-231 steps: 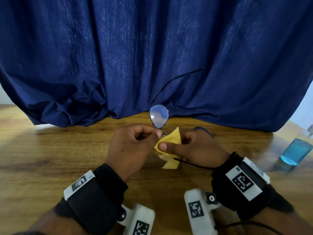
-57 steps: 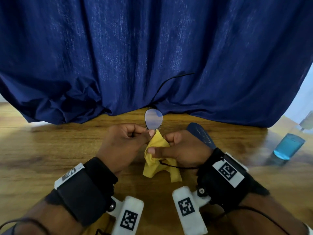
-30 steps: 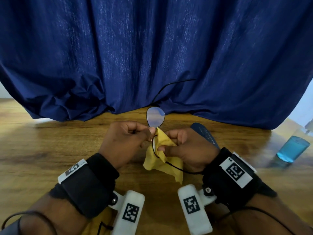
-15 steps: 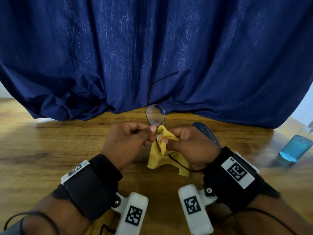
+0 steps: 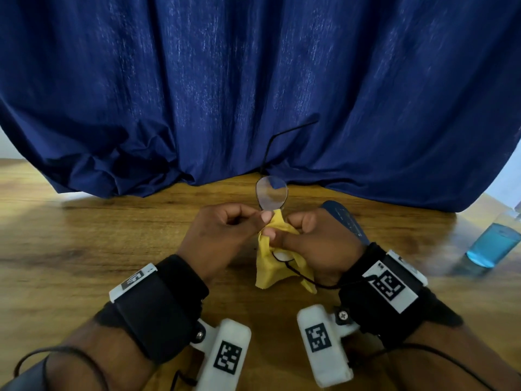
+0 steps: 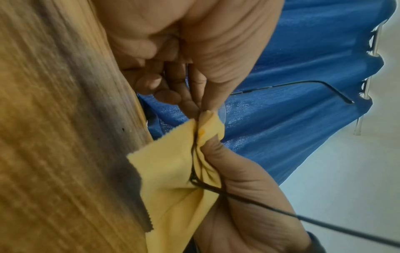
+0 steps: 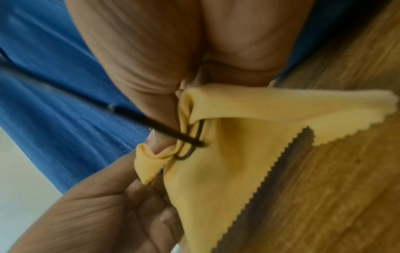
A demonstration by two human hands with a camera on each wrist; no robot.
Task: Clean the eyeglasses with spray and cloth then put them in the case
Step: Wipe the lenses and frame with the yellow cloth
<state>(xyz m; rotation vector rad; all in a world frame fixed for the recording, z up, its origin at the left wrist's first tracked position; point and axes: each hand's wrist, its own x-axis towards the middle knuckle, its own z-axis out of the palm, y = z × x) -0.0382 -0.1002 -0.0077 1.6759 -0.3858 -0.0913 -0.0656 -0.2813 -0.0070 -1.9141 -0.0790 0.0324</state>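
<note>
Curtain fabric, dark blue, fills the upper half of the head frame and bunches onto the wooden table across the lower half. At the right edge, a bottle of blue liquid is seen, blurred. A dark blue case lies partly hidden behind the right hand. At frame centre the eyeglasses are held above the table. The frame is pinched beside the bare upper lens by the left hand, fingers curled. The yellow cloth is clenched around the lower lens by the right hand, thumb pressed on the fabric. One temple arm rises against the curtain; the other trails toward the right wrist.
</note>
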